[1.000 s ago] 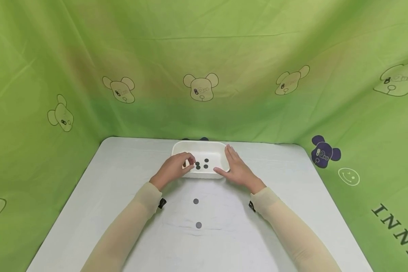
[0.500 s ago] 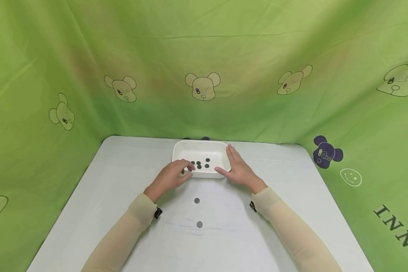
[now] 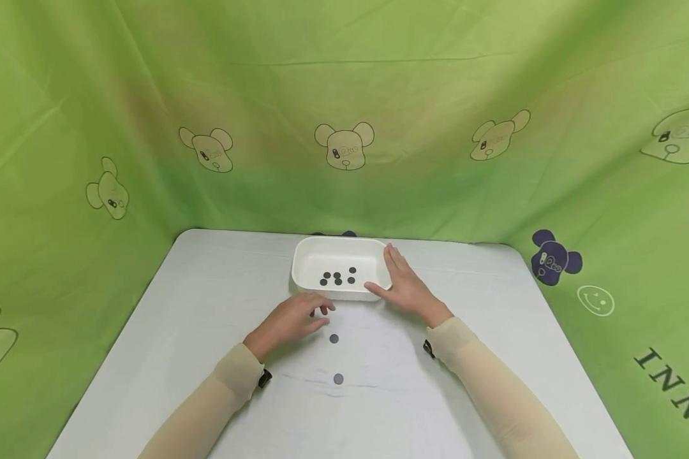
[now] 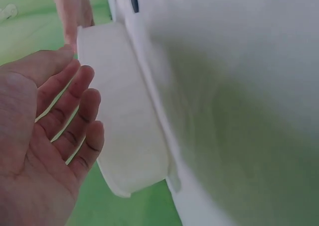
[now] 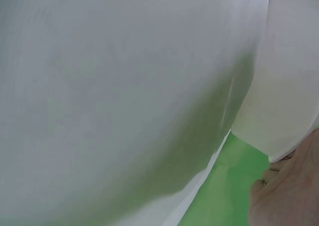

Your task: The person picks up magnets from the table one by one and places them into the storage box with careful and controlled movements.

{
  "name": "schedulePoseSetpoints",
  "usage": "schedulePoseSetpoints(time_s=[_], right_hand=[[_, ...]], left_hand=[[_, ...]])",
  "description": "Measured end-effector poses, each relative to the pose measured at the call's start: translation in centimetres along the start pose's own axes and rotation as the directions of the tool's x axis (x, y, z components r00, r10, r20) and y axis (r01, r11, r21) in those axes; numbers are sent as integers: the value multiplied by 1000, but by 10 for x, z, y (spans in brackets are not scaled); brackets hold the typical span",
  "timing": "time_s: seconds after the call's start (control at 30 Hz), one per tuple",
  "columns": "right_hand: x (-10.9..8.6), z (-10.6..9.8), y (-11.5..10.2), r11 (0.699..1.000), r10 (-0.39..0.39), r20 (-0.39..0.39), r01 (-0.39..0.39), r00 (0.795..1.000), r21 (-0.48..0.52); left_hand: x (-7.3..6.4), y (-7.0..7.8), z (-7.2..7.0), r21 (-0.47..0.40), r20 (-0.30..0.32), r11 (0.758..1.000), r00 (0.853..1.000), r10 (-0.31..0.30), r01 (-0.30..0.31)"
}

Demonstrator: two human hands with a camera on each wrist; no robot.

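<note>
A white rectangular plastic container (image 3: 321, 295) stands near the table's far edge, with several small flat dark discs (image 3: 351, 280) lying on its floor. My right hand (image 3: 406, 287) touches its right end, fingers fairly straight along that side and thumb over the near rim. In front of the container my left hand (image 3: 289, 322) hovers palm inward, its fingers loosely bent. Nothing shows between those fingers in the left wrist view, where the hand (image 4: 45, 121) is beside the container's outer wall (image 4: 124, 111). Two more discs lie on the table: a nearer disc (image 3: 338, 378) and a farther disc (image 3: 334, 338).
A white cloth with light creases covers the table (image 3: 390, 408). Green fabric (image 3: 344, 76) printed with bear heads hangs behind it and along both sides. Each wrist wears a black device, the left device (image 3: 265, 378) and the right device (image 3: 429, 348).
My left hand has drawn back from inside the container to the space in front of it, uncovering discs at the left of its floor. My right hand stays at the right end.
</note>
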State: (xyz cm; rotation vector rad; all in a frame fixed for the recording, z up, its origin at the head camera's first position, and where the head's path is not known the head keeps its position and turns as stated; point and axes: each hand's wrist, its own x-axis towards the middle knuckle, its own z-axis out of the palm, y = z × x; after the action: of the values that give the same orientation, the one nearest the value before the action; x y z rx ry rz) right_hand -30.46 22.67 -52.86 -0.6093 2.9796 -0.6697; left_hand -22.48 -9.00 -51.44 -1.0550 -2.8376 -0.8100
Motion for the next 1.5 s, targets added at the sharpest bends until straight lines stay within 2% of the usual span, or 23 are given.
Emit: schedulePoseSetpoints(time_s=[0.17,0.37,0.8,1.1,1.5], right_hand=[[-1,1,1,1000,4,-1,-4,1000,8],[-1,2,1,1000,-3,-14,3,1000,2],[0,3,4,1000,-9,-21,9,1000,3],[0,2,1,1000,-4,-14,4,1000,8],[0,0,-1,1000,0,-9,0,1000,21]], left_hand=[[-3,-1,11,40,29,999,1000,1,-3],[-6,2,18,94,50,994,998,46,-50],[-5,6,24,156,134,984,989,63,-84],[-3,5,27,180,151,977,985,85,-112],[-3,7,28,237,184,965,980,71,-114]])
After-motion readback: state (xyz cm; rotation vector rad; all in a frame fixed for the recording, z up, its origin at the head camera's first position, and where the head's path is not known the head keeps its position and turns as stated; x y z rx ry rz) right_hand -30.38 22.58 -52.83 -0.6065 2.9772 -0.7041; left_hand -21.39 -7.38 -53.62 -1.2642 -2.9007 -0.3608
